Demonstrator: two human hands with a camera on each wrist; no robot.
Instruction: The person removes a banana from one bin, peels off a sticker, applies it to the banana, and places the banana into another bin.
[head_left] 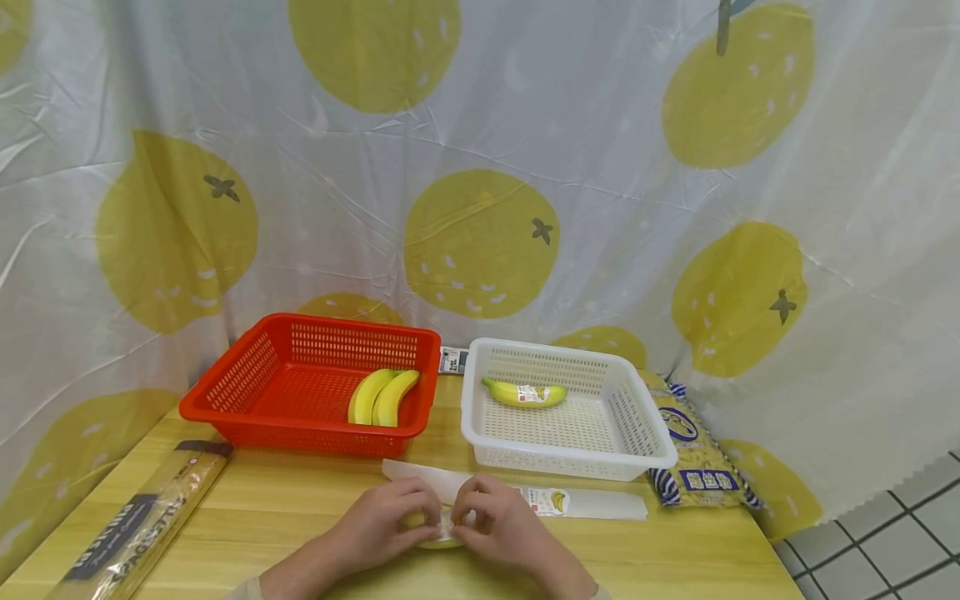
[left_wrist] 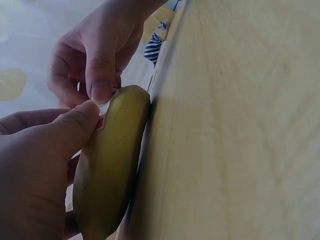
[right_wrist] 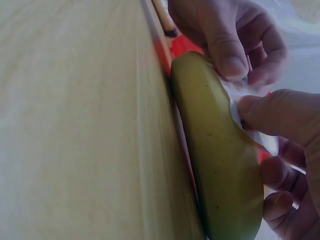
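A yellow-green banana lies on the wooden table near its front edge, mostly hidden under both hands. My left hand grips the banana, its thumb on a small white sticker on the peel. My right hand meets it from the other side and pinches the sticker against the banana, its lower fingers curled behind the fruit. A long white sticker backing strip lies just beyond the hands.
A red basket at the back left holds two bananas. A white basket to its right holds one stickered banana. A printed bag lies at the right edge, a long wrapped package at the left.
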